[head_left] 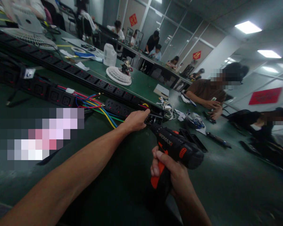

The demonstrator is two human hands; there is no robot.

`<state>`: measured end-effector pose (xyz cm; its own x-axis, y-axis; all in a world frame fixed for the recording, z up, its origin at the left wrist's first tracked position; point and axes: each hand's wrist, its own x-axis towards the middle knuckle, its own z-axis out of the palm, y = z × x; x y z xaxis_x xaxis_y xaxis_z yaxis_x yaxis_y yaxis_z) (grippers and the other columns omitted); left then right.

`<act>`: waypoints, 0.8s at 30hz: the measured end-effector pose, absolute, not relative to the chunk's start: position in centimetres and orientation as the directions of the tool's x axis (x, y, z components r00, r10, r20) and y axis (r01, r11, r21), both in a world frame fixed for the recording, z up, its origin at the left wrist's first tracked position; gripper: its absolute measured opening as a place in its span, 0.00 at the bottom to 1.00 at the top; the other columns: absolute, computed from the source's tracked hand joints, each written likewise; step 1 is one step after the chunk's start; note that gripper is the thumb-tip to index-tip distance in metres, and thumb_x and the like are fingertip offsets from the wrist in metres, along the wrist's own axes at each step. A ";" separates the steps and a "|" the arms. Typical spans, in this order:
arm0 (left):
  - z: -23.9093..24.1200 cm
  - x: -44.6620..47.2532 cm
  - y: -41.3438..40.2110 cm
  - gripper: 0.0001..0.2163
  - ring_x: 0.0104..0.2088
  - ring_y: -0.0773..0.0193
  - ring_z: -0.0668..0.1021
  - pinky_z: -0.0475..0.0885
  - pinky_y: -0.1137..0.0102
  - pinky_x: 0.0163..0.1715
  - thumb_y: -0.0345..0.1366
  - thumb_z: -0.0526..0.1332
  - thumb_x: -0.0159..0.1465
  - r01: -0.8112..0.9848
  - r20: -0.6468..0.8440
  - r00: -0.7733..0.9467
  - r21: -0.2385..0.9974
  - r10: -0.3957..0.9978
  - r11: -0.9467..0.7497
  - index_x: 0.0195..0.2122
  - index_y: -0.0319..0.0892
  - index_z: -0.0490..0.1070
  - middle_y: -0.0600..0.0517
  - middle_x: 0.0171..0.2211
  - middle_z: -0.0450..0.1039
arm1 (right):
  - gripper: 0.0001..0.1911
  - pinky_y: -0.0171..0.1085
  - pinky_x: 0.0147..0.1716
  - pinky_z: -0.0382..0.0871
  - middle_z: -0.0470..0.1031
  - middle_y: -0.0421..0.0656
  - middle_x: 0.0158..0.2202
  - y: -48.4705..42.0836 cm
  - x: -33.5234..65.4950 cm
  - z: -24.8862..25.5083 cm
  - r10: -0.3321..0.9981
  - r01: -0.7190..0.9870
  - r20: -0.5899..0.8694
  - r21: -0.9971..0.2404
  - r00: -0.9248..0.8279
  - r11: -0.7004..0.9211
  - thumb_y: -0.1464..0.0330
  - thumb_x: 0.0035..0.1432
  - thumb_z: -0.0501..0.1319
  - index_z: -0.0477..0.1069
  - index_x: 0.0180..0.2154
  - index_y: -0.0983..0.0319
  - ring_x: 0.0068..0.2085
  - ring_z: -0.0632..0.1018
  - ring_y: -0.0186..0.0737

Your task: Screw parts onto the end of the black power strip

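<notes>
My right hand (171, 171) is wrapped around the handle of a black and orange cordless drill (179, 146). The drill's nose points up and left, close to the end of a black power strip (115, 107). At that end my left hand (138, 121) is closed on the strip, though its fingertips are partly hidden. Red, blue, yellow and green wires (91, 102) run loose beside the strip. Further left, another row of black sockets (55, 95) lies on the green table. Behind them stretches a long black power strip (85, 75).
Small black plastic parts (193, 139) lie just beyond the drill. Past the strips are a white fan grille (119, 76), a white jug (109, 55) and tangled white cable (168, 108). A co-worker (209, 88) sits across the table. A black tool (219, 140) lies to the right.
</notes>
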<state>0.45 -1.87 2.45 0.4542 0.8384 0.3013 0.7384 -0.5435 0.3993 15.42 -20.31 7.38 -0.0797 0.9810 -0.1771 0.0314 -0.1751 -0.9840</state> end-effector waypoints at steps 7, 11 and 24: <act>2.5 0.4 -1.9 0.17 0.49 0.50 0.81 0.74 0.62 0.47 0.38 0.60 0.66 0.735 0.291 0.454 0.412 0.842 -0.538 0.55 0.44 0.64 0.43 0.48 0.79 | 0.15 0.35 0.23 0.70 0.73 0.37 0.18 -20.3 15.3 7.4 0.979 0.017 -0.192 -0.981 -0.067 -0.191 0.57 0.62 0.69 0.73 0.40 0.60 0.21 0.74 0.37; 2.5 0.4 -1.9 0.16 0.48 0.50 0.82 0.75 0.62 0.46 0.37 0.60 0.66 0.742 0.298 0.458 0.391 0.837 -0.545 0.54 0.44 0.64 0.43 0.47 0.80 | 0.15 0.35 0.22 0.69 0.73 0.37 0.18 -20.3 15.3 7.4 0.980 0.032 -0.185 -0.983 -0.072 -0.183 0.56 0.62 0.69 0.73 0.40 0.60 0.20 0.73 0.37; 2.4 0.4 -1.9 0.18 0.49 0.50 0.81 0.75 0.62 0.48 0.35 0.61 0.64 0.746 0.297 0.468 0.373 0.832 -0.553 0.55 0.44 0.63 0.43 0.49 0.79 | 0.13 0.36 0.23 0.69 0.72 0.38 0.18 -20.3 15.4 7.4 0.982 0.044 -0.172 -0.985 -0.083 -0.169 0.57 0.63 0.68 0.73 0.36 0.60 0.21 0.73 0.38</act>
<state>0.41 -1.85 2.40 0.4681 0.8322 0.2973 0.7456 -0.5525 0.3726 15.43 -20.29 7.39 -0.0831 0.9816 -0.1720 0.0443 -0.1688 -0.9847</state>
